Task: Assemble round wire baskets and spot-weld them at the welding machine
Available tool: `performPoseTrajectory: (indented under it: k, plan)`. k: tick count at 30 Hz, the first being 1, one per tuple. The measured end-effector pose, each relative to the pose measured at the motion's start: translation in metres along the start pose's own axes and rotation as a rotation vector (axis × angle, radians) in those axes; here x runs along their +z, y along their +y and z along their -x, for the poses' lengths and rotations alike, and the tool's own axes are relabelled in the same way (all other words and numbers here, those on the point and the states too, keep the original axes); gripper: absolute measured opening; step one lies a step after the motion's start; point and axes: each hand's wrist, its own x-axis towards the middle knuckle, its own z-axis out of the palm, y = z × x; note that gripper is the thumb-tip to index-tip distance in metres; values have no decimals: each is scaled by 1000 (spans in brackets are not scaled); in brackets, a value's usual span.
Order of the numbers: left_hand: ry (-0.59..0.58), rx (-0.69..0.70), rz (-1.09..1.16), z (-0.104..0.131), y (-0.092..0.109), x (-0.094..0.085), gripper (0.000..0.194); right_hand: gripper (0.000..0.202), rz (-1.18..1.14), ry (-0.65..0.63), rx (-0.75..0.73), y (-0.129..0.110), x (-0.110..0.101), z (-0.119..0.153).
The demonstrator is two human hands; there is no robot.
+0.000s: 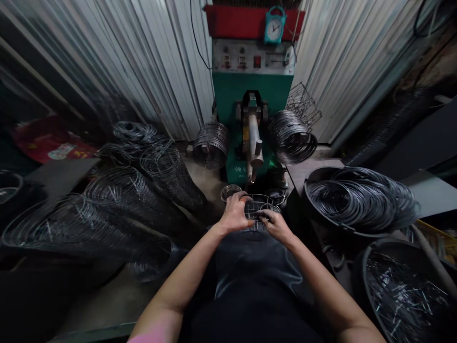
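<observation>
A small round wire basket (264, 198) is held just above my dark apron, below the arm of a green welding machine (254, 83). My left hand (235, 212) is closed around its left side, with the thumb and fingers on the wires. At the near right part of the basket, my right hand (276, 226) has its fingers pinched on the wire. Whether a separate small piece is also between those fingertips is too dark to tell. The machine's electrode arm (254, 143) points down towards the basket.
Stacks of wire frames (71, 228) stand at the left. Coils of wire rings hang at the machine's left (210, 145) and right (291, 136). On the right are a tub of wire rings (335, 224) and a tub of short metal pieces (371, 247). A blue clock (274, 26) hangs above.
</observation>
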Motion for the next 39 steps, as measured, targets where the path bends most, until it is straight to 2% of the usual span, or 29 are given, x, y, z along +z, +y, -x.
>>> performPoseTrajectory:
  k: [4,9,18,27,33,39]
  plan:
    - [-8,-24,31,-4,-4,-1,65,25,73,-100,-102,0,-12,-4]
    - [-26,-36,70,-10,-8,-1,66,23,126,-121,-131,2,-14,-10]
    - [-33,-57,128,-20,-23,1,67,16,133,-92,-185,6,-13,-24]
    - [-3,-16,184,-35,-42,3,67,15,211,-50,-215,17,-5,-41]
    - [33,-36,214,-50,-53,6,63,15,253,-47,-201,18,-10,-59]
    - [1,-43,203,-62,-56,1,65,14,277,-76,-210,17,-13,-71]
